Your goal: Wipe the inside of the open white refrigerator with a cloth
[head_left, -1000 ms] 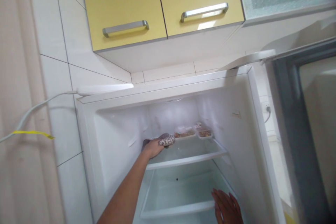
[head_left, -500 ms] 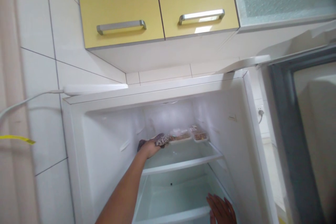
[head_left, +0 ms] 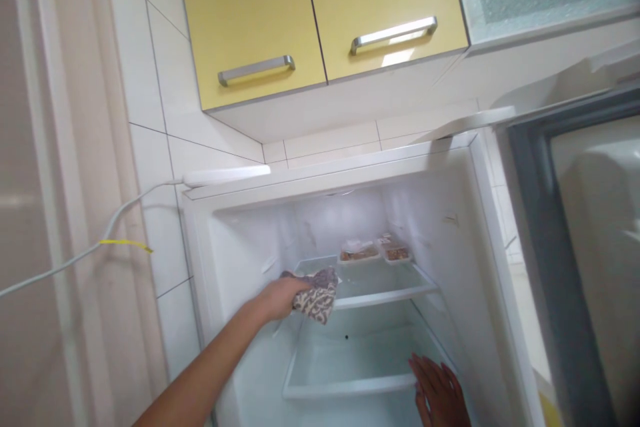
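My left hand [head_left: 283,297] is closed round a dark-and-cream patterned cloth [head_left: 317,293], which hangs from the fingers at the left front of the upper glass shelf [head_left: 373,280]. At the lower right, my right hand [head_left: 440,387] has its fingers stretched out near the front edge of the lower shelf [head_left: 350,388] and holds nothing. Two trays of food stand at the back of the upper shelf: one with crumpled plastic over it [head_left: 359,252] and a smaller clear one [head_left: 397,251] to its right.
The white fridge [head_left: 505,320] has its door [head_left: 543,213] open at the right. Yellow cupboards [head_left: 250,20] with metal handles hang above. A white cable [head_left: 120,213] with a yellow tie runs along the left.
My left hand has drawn the cloth forward from the back left of the upper shelf toward its front edge. The view has shifted, showing more of the wall at the left.
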`<state>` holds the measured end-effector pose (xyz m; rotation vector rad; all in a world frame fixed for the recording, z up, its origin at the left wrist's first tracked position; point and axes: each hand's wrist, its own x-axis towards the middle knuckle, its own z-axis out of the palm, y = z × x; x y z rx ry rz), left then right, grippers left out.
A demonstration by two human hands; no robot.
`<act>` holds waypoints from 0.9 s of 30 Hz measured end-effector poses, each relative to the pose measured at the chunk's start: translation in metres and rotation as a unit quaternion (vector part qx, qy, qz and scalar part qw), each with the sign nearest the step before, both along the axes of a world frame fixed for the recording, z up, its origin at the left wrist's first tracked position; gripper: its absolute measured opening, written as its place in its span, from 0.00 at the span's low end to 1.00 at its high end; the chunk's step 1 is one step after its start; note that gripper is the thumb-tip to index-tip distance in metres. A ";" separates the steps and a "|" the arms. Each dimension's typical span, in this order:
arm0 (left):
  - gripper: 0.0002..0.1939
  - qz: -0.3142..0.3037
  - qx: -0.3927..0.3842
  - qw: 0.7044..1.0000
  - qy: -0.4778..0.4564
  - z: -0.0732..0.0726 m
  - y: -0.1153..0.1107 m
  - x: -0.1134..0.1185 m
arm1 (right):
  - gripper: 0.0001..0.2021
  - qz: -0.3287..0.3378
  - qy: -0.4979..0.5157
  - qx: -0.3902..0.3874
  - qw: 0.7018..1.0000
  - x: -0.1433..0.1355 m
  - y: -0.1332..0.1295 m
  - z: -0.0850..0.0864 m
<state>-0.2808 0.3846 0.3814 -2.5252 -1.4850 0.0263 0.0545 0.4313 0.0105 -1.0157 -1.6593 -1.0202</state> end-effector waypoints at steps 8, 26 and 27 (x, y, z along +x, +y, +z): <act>0.14 0.004 0.153 0.954 0.259 0.026 -0.036 0.044 | 0.20 0.013 0.002 0.022 1.000 -0.002 -0.009 0.015; 0.30 0.226 0.211 0.906 0.288 0.010 -0.029 0.000 | 0.25 0.018 -0.009 0.023 1.000 0.004 0.001 0.004; 0.30 0.232 0.216 0.907 0.279 0.010 -0.018 0.000 | 0.25 0.017 -0.013 0.025 0.999 0.005 0.005 0.001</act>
